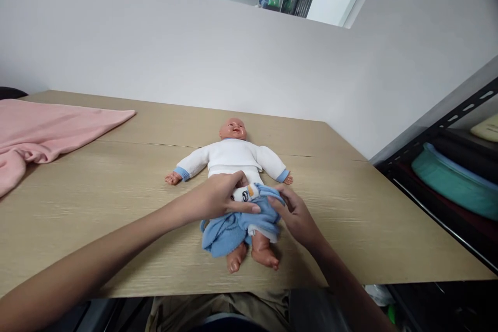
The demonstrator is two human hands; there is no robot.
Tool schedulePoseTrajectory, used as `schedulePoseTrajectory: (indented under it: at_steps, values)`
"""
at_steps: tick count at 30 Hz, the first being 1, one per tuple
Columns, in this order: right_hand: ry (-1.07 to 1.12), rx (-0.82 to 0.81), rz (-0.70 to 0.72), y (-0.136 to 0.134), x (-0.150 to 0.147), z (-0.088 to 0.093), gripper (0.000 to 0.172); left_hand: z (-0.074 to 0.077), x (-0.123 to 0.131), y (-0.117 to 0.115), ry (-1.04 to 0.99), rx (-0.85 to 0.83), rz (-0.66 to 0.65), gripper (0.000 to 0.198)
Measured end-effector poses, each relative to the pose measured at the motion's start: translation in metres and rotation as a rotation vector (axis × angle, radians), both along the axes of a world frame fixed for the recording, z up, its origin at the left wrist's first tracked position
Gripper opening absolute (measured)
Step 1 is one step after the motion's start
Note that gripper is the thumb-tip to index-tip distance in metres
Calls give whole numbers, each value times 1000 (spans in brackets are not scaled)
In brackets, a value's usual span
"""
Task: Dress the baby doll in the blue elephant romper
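Observation:
A baby doll (235,153) lies on its back, head away from me, in a white top with blue cuffs. Light blue pants (223,236) are bunched around its hips and legs, and both bare feet stick out. A white patch with a dark and orange print (246,195) shows at the front of the waist. My left hand (218,196) grips the pants there, thumb over the front and fingertips partly hidden at the waist. On the other side, my right hand (294,211) pinches the rolled blue waistband between thumb and fingers.
The doll rests on a wooden table (155,249). A pink cloth (58,127) lies at the left. Behind the table stands a white wall (187,52). To the right, a black metal shelf (404,176) holds a teal fabric item (455,181).

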State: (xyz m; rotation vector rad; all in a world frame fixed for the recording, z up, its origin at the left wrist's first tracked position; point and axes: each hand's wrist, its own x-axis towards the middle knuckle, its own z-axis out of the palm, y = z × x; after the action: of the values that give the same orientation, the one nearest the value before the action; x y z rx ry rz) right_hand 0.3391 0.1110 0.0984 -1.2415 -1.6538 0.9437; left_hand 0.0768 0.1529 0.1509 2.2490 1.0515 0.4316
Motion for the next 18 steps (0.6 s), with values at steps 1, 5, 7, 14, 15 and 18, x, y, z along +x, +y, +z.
schedulePoseTrajectory:
  at_steps: [1, 5, 7, 14, 15, 18]
  values:
    - [49, -17, -4, 11, -1, 1, 30, 5, -7, 0, 56, -4, 4, 65]
    - [126, -78, -40, 54, -4, -4, 23, 18, -37, 6, 213, -160, -48, 52]
    - [111, -73, -46, 67, -6, -7, 18, 20, -47, 11, 183, -226, -40, 45]
    - [-141, 178, 205, 72, -15, 11, 9, 5, -46, 3, 6, -237, -16, 39]
    - [-191, 224, 252, 72, -16, 14, 8, 4, -43, -1, -17, -205, -43, 39]
    - [-214, 254, 320, 71, -21, 17, 6, 5, -37, -10, -60, -216, -130, 29]
